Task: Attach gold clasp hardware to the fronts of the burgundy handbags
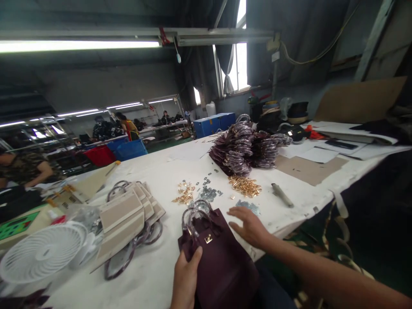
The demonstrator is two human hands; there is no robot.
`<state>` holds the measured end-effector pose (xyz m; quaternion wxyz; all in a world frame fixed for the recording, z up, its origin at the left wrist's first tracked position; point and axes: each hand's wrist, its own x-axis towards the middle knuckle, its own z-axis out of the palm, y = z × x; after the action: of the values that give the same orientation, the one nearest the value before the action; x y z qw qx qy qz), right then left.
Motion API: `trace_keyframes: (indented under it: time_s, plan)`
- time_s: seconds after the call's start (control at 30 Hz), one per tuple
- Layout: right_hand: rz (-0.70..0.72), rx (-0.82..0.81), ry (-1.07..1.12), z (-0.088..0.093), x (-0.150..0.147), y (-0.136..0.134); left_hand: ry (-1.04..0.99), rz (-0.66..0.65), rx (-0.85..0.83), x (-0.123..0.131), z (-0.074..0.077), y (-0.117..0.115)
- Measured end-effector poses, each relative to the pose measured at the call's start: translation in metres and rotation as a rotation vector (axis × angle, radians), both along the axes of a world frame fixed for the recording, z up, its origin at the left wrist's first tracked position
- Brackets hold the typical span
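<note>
A dark burgundy handbag (225, 262) lies at the near edge of the white table, its plastic-wrapped handles pointing away from me. On its front sits a small gold clasp (208, 238). My left hand (187, 274) grips the bag's left side, thumb on top. Over the bag's upper right edge my right hand (247, 225) hovers with fingers apart, holding nothing. Just beyond it are a patch of small grey metal plates (247, 207) and a heap of gold fittings (245, 186). More gold pieces (184, 193) and grey plates (208, 194) are scattered behind the handles.
Flat bag panels with handles (128, 214) are stacked at left, beside a white fan (45, 253). A pile of burgundy bag parts with wrapped handles (238, 146) stands farther back. A grey marker-like tool (282, 195) lies right. Another person (35, 169) sits at far left.
</note>
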<state>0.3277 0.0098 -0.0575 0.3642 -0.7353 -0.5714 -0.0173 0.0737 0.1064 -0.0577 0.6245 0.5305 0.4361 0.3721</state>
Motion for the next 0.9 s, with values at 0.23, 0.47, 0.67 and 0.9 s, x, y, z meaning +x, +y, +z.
trace_keyframes:
  time_s: [0.23, 0.47, 0.67, 0.9]
  plan:
    - [-0.409, -0.235, 0.073, -0.012, 0.171, 0.047, 0.245, 0.167, 0.171, 0.002, -0.010, 0.007]
    - [-0.406, -0.219, 0.087, -0.040, 0.198, 0.090, 0.313, 0.110, 0.094, 0.005, -0.005, 0.008]
    - [-0.118, -0.056, 0.032, -0.047, 0.167, 0.062, 0.342, 0.115, 0.062, 0.008, -0.007, 0.008]
    - [0.119, 0.090, -0.057, -0.047, 0.117, 0.016, 0.345, 0.265, 0.132, 0.013, -0.014, 0.000]
